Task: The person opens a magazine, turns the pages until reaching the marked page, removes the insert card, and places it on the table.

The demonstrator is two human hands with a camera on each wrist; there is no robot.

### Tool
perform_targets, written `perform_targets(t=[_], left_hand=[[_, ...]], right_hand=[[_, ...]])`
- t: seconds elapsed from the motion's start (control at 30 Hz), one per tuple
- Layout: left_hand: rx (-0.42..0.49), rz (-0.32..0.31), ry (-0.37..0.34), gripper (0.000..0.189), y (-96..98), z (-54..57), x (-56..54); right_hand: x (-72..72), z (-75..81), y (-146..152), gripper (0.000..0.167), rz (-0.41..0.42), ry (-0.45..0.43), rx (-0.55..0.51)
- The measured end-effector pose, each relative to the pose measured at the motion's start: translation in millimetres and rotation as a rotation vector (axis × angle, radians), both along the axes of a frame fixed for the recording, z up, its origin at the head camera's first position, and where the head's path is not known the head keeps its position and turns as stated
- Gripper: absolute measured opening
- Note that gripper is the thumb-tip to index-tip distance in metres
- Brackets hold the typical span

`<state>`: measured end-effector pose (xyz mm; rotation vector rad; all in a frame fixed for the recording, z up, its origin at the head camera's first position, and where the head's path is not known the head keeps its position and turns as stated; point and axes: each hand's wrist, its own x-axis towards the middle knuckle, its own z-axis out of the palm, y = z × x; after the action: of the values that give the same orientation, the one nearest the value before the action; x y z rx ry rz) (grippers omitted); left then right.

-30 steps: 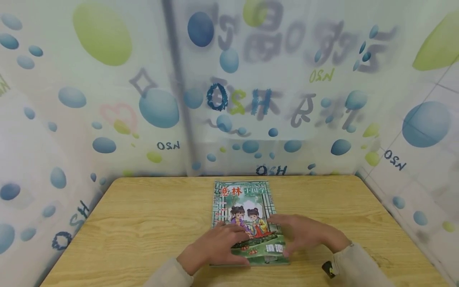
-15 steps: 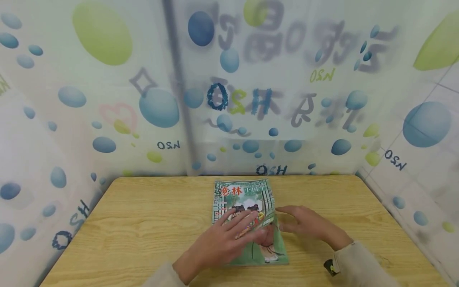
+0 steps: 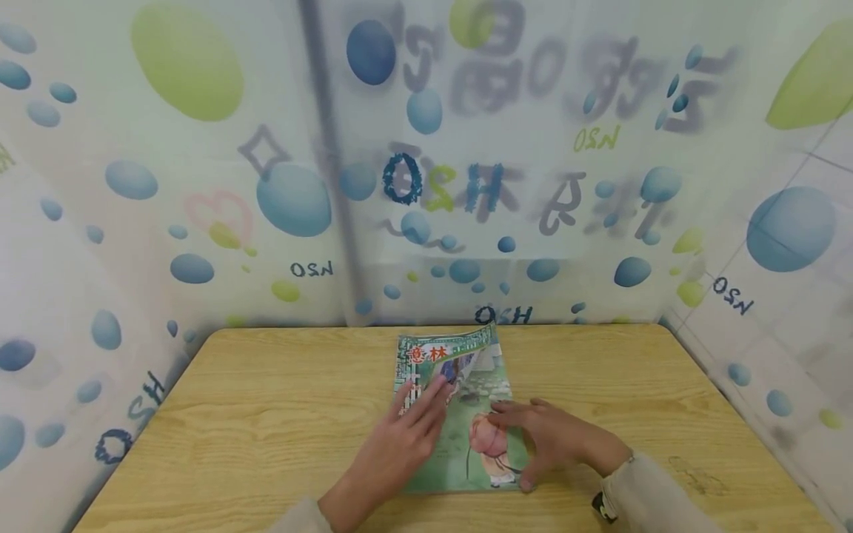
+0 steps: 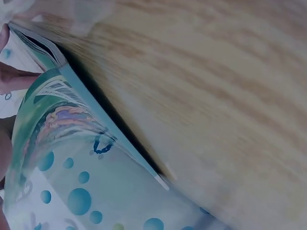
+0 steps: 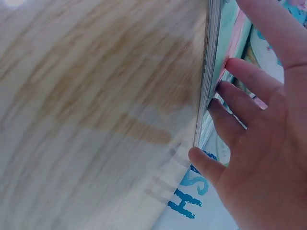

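Observation:
A magazine (image 3: 449,459) lies on the wooden table, its illustrated front cover (image 3: 408,368) lifted and curling over toward the left. Beneath the cover, a green page with a pink figure shows. My left hand (image 3: 403,444) lies along the raised cover with its fingers stretched out, covering part of it. The left wrist view has the magazine's spine (image 4: 105,120) and the bowed cover, with only bits of fingers at the left edge. At the magazine's right side, my right hand (image 3: 556,434) rests its fingertips on the page; the right wrist view shows the fingers spread and fairly straight.
The wooden table (image 3: 286,400) extends around the magazine on both sides. Behind it and at the sides hangs a pale curtain (image 3: 373,244) printed with blue and green drops and lettering.
The front cover, flat a second ago, has been lifted and folded leftward, uncovering the page under it. My left hand went right, then back left with the cover. The right hand moved onto the page.

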<state>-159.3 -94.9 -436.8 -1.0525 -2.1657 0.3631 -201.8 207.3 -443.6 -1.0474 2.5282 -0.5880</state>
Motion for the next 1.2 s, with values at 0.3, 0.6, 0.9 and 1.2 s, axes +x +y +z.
perform_targets(t=[0.3, 0.6, 0.9, 1.2], left_hand=[[0.062, 0.124, 0.028, 0.073, 2.2, 1.4, 3.6], [0.036, 0.281, -0.062, 0.03, 1.7, 5.6, 7.5], [-0.005, 0.331, -0.129, 0.013, 0.6, 3.0, 5.4], [0.053, 0.316, -0.176, 0.008, -1.9, -4.8, 4.0]], right_hand=[[-1.0, 0.3, 0.5, 0.097, 0.001, -0.014, -0.015], [-1.3, -1.3, 1.5, 0.099, 0.023, 0.01, -0.032], [0.5, -1.4, 1.9, 0.099, 0.028, 0.028, -0.034], [0.1, -3.3, 1.3, 0.098, -0.008, -0.014, -0.012]])
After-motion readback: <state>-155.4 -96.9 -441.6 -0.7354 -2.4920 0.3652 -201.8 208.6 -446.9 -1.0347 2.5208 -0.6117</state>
